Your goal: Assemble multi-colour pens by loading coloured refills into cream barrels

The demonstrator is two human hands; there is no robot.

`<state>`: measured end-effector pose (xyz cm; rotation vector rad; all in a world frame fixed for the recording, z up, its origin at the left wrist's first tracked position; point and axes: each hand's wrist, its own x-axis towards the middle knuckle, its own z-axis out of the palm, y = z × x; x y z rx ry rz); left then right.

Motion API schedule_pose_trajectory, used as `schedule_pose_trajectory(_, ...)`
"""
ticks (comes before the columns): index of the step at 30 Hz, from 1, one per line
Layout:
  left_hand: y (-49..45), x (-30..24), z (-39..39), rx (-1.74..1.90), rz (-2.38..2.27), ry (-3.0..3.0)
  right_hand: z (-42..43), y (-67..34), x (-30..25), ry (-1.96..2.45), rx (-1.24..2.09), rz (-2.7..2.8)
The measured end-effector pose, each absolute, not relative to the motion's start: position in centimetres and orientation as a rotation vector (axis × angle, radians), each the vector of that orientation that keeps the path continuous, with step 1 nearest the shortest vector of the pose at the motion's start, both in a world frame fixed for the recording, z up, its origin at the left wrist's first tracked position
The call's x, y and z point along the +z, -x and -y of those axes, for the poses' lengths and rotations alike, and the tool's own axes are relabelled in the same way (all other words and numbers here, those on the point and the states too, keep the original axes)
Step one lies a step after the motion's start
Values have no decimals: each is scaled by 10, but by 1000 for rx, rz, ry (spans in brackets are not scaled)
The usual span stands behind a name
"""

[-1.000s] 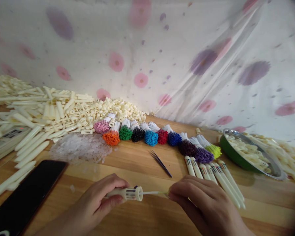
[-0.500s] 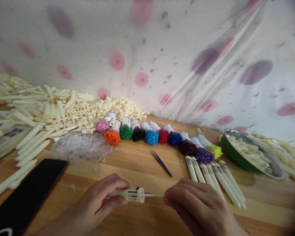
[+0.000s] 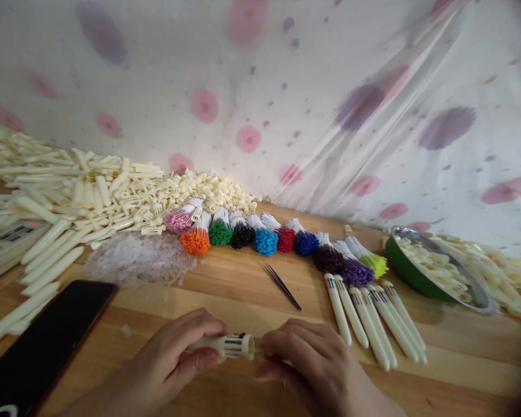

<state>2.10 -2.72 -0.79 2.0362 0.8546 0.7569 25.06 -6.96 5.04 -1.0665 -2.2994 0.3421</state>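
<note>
Barrel [image 3: 238,347], head view, lower centre of the frame, its open end facing right. Left hand [image 3: 178,347] is closed around it, thumb opposing fingers. Right hand [image 3: 308,359] is partly curled beside a mostly hidden refill [image 3: 257,350]; its grip cannot be told. Tweezers [image 3: 282,286] lie right of centre; pens [image 3: 377,330], lower right.

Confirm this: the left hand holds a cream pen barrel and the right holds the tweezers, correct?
No: in the head view, the tweezers lie on the table, not in the right hand. The left hand does hold a cream pen barrel.
</note>
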Motion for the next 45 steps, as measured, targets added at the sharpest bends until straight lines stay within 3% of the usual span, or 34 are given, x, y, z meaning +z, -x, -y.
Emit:
schedule_pose_trajectory(5,-20,-6,27,758,-860,-2046,59,-268,40,1154,380,2156)
schedule_pose_trajectory(10,-21,-9,25,799,-886,-2067,29,-291,10,1808,245,2101)
schedule_pose_trajectory(14,-18,-12,22,868,-853,-2199,17,-290,-12,1983,288,2104)
schedule_pose_trajectory(30,-8,-11,18,1108,-1036,-2391,26,-299,3,1788,832,1937)
schedule_pose_trajectory(35,-2,-12,12,1099,-1117,-2500,40,-292,23,1446,1169,1726)
schedule_pose_trajectory(41,5,-10,9,1100,-1194,-2571,49,-275,34,1404,1215,1579)
schedule_pose_trajectory(45,5,-11,8,1083,-1231,-2574,50,-269,31,1425,1424,1352)
